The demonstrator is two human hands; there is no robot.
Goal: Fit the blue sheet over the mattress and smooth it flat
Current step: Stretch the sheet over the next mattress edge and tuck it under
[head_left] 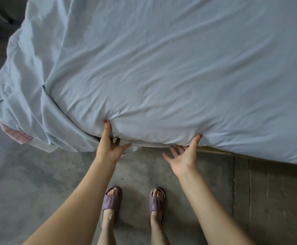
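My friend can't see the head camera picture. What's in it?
Two hands hold the near edge of a blue sheet spread over a mattress, thumbs on top. Extra sheet bunches at the left corner. Below are feet in purple slippers on a grey floor.

One head-worn view only, looking steeply down from above the person's own arms, so both forearms run up from the lower edge to the left hand (109, 147) and right hand (184, 157) near mid-frame; it sits close, at arm's reach, and the wide lens seems to bow the edges, though how much is hard to judge. Beyond the hands the blue sheet (170, 68) fills the upper frame, tilted; below the hands lie the concrete floor (38, 183) and two feet in purple slippers (111, 200); no second view shares any of it.
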